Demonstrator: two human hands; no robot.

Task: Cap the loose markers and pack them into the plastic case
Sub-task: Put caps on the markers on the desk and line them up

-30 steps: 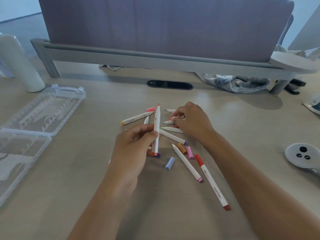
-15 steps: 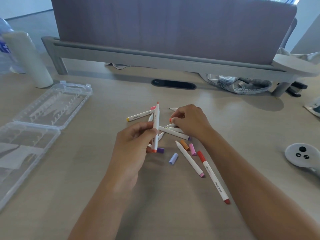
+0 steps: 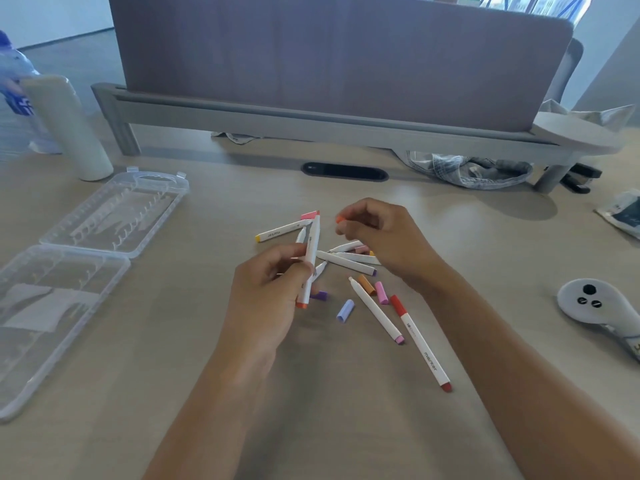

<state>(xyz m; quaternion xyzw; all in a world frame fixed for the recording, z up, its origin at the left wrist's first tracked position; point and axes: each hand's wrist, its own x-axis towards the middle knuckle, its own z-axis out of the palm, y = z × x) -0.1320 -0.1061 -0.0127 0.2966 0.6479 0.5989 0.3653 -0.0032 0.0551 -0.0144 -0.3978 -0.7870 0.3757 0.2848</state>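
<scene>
My left hand (image 3: pixel 268 296) grips a white marker with an orange end (image 3: pixel 310 263), held upright and tilted, its tip uncapped. My right hand (image 3: pixel 384 237) is lifted above the pile and pinches an orange cap (image 3: pixel 340 219) between thumb and fingertips. Under the hands lie several loose white markers (image 3: pixel 346 259), among them a yellow-ended one (image 3: pixel 280 232), a pink-ended one (image 3: pixel 375 310) and a capped red one (image 3: pixel 420 344). Loose caps in orange (image 3: pixel 367 285), pink (image 3: pixel 381 292), lilac (image 3: pixel 345 310) and purple (image 3: pixel 320 295) lie nearby. The clear plastic case (image 3: pixel 69 258) lies open at the left.
A white cylinder (image 3: pixel 67 128) and a water bottle (image 3: pixel 14 98) stand at the back left. A desk divider (image 3: pixel 329 64) runs along the back, with crumpled cloth (image 3: pixel 467 169) under it. A white controller (image 3: pixel 595 303) lies at the right edge, a packet (image 3: pixel 623 213) beyond it.
My right hand has come up off the marker pile with an orange cap between its fingers. My left hand keeps holding the orange marker in about the same place.
</scene>
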